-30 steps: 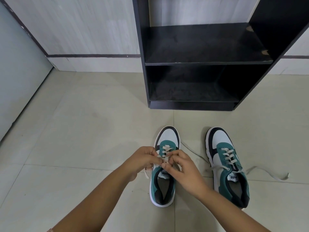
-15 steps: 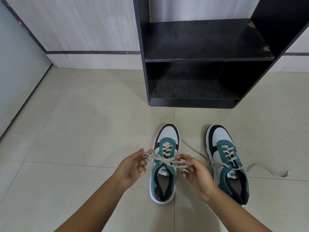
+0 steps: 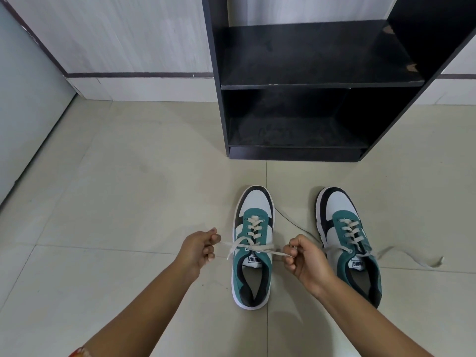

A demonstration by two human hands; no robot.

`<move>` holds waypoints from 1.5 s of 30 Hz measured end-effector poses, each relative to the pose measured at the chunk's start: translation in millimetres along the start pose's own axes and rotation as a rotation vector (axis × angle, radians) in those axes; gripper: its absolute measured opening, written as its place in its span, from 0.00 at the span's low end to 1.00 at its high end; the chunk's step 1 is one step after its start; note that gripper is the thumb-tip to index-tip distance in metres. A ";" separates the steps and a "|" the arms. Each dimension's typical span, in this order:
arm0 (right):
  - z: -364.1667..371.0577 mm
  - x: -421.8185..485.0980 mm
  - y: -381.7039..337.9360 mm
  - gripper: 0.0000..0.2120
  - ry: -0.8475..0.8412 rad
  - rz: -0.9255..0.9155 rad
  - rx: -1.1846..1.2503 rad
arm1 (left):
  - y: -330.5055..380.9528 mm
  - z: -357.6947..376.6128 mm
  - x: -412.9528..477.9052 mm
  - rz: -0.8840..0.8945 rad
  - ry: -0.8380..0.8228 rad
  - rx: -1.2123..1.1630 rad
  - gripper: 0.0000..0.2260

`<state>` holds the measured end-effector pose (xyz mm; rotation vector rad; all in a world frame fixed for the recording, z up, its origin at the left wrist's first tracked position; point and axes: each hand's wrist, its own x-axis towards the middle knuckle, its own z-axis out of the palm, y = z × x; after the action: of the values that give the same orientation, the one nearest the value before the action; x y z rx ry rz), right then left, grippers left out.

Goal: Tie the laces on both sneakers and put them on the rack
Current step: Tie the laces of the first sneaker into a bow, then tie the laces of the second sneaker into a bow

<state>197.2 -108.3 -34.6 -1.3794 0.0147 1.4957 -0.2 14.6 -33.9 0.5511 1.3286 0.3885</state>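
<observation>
Two teal, white and black sneakers stand side by side on the floor, toes toward the rack. My left hand and my right hand are on either side of the left sneaker, each pinching one end of its cream lace, which is stretched taut across the tongue. The right sneaker sits untouched, its lace trailing loose over the floor to the right. The black rack stands just beyond the shoes with two bare shelves.
Pale floor tiles spread to the left and in front. A white wall with a dark stripe runs behind the rack. A grey panel slants along the left edge.
My hands were together over the left sneaker's tongue; they have moved apart sideways, drawing the lace ends out tight.
</observation>
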 end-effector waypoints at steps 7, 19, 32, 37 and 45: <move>-5.9 -0.7 0.6 0.14 0.006 0.023 -0.089 | -6.2 1.8 -3.6 0.023 0.079 0.095 0.03; 23.9 -12.6 16.9 0.42 -0.207 -0.161 -0.683 | -16.2 29.2 -36.6 0.229 -0.168 0.589 0.35; -4.5 -43.1 -29.5 0.13 0.105 -0.533 -0.964 | -3.8 34.7 -48.9 0.773 0.223 1.006 0.35; -66.5 -58.0 -49.6 0.16 0.426 -0.600 -1.185 | -10.1 81.9 -53.9 0.756 -0.133 0.969 0.17; -116.3 -65.4 -31.1 0.33 0.415 -0.319 -0.923 | -36.0 143.4 -46.4 0.522 -0.410 1.025 0.12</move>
<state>286.8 -208.3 -7.3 -2.2734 -0.6752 0.9269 128.8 -63.0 2.8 1.7510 0.8919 -0.0335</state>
